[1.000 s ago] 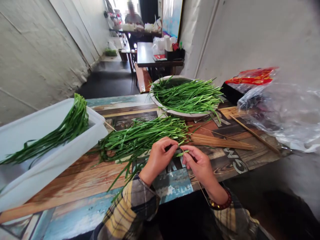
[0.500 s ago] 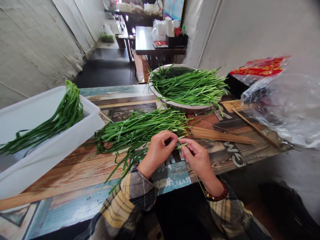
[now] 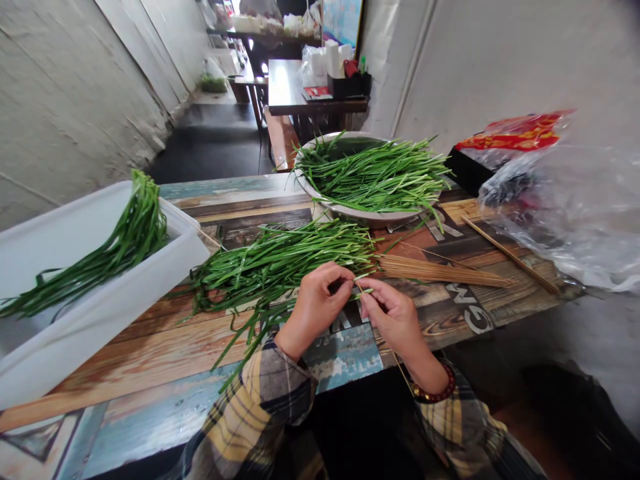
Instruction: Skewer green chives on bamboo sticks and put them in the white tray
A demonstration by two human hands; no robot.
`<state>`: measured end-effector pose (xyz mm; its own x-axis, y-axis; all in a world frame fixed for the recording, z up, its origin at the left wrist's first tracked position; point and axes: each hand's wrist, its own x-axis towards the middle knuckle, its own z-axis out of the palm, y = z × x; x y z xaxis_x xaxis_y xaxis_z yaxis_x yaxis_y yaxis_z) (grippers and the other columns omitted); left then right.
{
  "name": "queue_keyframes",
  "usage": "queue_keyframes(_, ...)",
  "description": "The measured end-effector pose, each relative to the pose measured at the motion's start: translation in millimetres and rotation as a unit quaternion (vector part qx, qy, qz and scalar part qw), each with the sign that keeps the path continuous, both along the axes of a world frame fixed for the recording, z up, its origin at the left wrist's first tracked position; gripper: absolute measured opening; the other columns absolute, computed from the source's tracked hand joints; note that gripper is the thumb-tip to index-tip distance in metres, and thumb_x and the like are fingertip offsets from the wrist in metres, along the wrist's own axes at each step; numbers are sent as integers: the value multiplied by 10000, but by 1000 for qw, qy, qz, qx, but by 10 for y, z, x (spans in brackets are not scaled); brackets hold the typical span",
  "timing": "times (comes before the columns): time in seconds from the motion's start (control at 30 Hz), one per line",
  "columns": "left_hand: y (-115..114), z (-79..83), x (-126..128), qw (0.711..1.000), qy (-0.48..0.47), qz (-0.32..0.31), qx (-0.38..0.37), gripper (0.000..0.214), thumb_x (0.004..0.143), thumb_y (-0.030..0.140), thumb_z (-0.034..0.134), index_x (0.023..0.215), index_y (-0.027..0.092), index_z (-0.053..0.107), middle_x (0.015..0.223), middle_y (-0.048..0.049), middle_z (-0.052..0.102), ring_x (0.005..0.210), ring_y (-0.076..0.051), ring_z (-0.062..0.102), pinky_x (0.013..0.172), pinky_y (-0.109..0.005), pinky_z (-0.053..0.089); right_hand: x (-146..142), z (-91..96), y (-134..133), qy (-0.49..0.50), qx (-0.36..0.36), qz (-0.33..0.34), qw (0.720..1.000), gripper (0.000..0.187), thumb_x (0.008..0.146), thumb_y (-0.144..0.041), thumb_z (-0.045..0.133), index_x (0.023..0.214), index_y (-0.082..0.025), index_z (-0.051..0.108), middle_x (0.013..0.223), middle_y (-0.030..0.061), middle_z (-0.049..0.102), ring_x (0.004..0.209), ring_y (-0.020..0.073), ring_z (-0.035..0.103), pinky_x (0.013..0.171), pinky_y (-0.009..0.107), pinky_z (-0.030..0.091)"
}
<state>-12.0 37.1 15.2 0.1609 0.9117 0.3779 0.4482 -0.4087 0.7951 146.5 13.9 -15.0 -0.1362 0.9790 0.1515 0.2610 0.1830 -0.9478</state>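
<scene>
My left hand [image 3: 316, 308] is curled round the ends of a small bunch of green chive stalks [image 3: 250, 333] that trail down and left over the table. My right hand [image 3: 393, 315] pinches a thin bamboo skewer [image 3: 399, 365] at the stalk tips; the stick runs back under my wrist. The two hands meet fingertip to fingertip above the table edge. Just beyond them lies a loose pile of chives [image 3: 285, 257], and to its right a bundle of bamboo skewers [image 3: 440, 272].
A metal bowl [image 3: 350, 212] heaped with chives stands at the back. A white plastic tub [image 3: 100, 300] on the left holds a bunch of chives [image 3: 115, 250]. Clear plastic bags [image 3: 565, 213] and a red packet [image 3: 510, 137] lie at right. More tables stand behind.
The view has tilted slightly downward. Both hands stay together at the stalk tips with small finger shifts; the piles, bowl and tub have not moved.
</scene>
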Motion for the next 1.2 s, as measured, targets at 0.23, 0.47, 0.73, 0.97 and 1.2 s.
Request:
queue_keyframes(0.23, -6, -2, -10, 1000, 12, -14, 3, 132, 834, 134, 553, 791, 168, 672, 721, -5, 624, 676, -110, 560, 635, -217, 421, -5, -2, -1, -3, -3, -11, 1000, 246, 875, -274, 533, 1071, -187, 654, 559, -42, 587, 464, 94, 528, 480, 207, 405)
queue_keyframes(0.47, -13, -15, -16, 999, 23, -21, 3, 122, 835, 113, 563, 808, 166, 670, 747, -2, 633, 697, -104, 568, 649, -208, 421, -5, -10, 7, 1, -6, -9, 1000, 233, 879, -272, 535, 1066, -176, 634, 562, -41, 584, 470, 93, 520, 489, 207, 405)
queue_keyframes(0.73, -14, 8, -13, 1000, 19, -3, -9, 92, 815, 108, 573, 772, 163, 634, 723, 9, 620, 658, -101, 547, 629, -205, 413, -7, 9, -22, 9, 5, -13, 1000, 521, 885, -252, 540, 1393, -207, 429, 569, -72, 578, 466, 87, 485, 488, 198, 393)
queue_keyframes(0.97, -20, 20, -23, 999, 29, -20, -9, 119, 814, 96, 553, 743, 161, 622, 710, 9, 601, 661, -102, 532, 633, -209, 400, -10, -1, -14, 7, 15, -8, 1000, 402, 883, -253, 542, 1282, -213, 522, 572, -66, 586, 457, 87, 490, 493, 203, 403)
queue_keyframes(1.2, -23, 6, -40, 998, 45, -30, -17, 132, 789, 72, 536, 772, 161, 632, 735, -2, 616, 689, -115, 554, 645, -216, 405, -7, -79, -3, 15, 8, -14, 1000, 286, 884, -284, 546, 1160, -212, 535, 567, -63, 581, 456, 92, 497, 476, 201, 390)
